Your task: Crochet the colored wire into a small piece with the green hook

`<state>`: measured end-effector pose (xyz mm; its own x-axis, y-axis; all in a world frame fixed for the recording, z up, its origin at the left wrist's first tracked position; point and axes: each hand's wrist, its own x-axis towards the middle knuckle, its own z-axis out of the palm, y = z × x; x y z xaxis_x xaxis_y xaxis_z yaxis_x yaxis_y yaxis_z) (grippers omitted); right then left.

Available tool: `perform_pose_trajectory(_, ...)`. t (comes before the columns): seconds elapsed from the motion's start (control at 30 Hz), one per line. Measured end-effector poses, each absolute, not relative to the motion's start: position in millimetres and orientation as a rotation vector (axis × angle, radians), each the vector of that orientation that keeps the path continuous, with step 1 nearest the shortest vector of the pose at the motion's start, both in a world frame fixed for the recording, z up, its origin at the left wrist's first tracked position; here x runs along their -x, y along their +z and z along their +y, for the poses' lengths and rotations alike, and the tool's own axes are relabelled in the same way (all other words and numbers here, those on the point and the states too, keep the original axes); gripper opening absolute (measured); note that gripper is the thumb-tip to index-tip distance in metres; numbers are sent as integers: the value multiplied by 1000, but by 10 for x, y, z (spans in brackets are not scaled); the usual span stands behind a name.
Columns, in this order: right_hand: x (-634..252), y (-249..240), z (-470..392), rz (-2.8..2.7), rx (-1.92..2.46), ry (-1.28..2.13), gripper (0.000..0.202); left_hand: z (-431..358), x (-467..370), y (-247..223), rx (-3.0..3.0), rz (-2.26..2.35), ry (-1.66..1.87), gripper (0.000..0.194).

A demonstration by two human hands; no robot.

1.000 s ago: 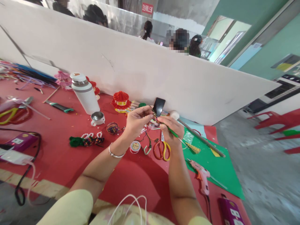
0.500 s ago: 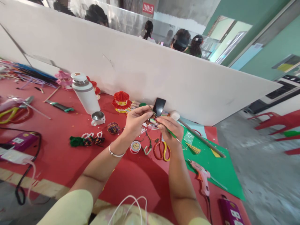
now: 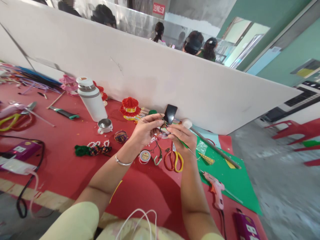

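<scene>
Both hands meet above the red table, just in front of a black phone (image 3: 170, 114). My left hand (image 3: 149, 128) pinches a small dark piece of yarn work (image 3: 163, 126) between thumb and fingers. Closed around a thin green-handled tool (image 3: 184, 144), my right hand (image 3: 183, 136) touches the same piece with its fingertips. The tool's metal end points down to the right. Beneath the hands lie red-and-yellow scissors (image 3: 173, 160), a spool of red thread (image 3: 144, 157) and a bent pale green hook shape (image 3: 158, 160).
A white bottle (image 3: 92, 100), metal cup (image 3: 105, 125), yarn ball (image 3: 120, 136) and beaded green piece (image 3: 91, 149) stand or lie leftward. At right, a pink glue gun (image 3: 215, 188) rests on green sheet (image 3: 240, 186). A white partition (image 3: 150, 73) rises behind.
The fingers and the yarn piece have shifted slightly, and the green tool in my right hand has changed its angle a little. Objects on the table stay in place.
</scene>
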<state>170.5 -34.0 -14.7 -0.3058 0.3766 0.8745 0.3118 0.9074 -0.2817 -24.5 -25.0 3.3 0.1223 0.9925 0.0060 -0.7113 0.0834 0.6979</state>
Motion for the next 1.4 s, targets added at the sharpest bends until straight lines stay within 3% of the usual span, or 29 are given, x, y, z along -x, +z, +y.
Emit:
perform_pose_trajectory(0.4, -1629, -212, -306, -1770, 564, 257, 23, -232, 276, -3, -661, 517, 1374, 29)
perform_pose_trajectory(0.63, -1605, -197, -370, -1923, 495, 10, 41, -203, 319, -21, -615, 503, 1249, 29)
perform_pose_trajectory(0.77, -1576, -253, -314, -1763, 515, 227, 26, -226, 323, 18, -606, 502, 1286, 29)
perform_pose_trajectory(0.9, -1581, -288, -271, -1712, 550, 394, 24, -235, 320, 39, -617, 530, 1296, 30)
perform_pose_trajectory(1.4, -1561, -238, -312, -1737, 543, 178, 21, -242, 281, 57, -597, 528, 1299, 32)
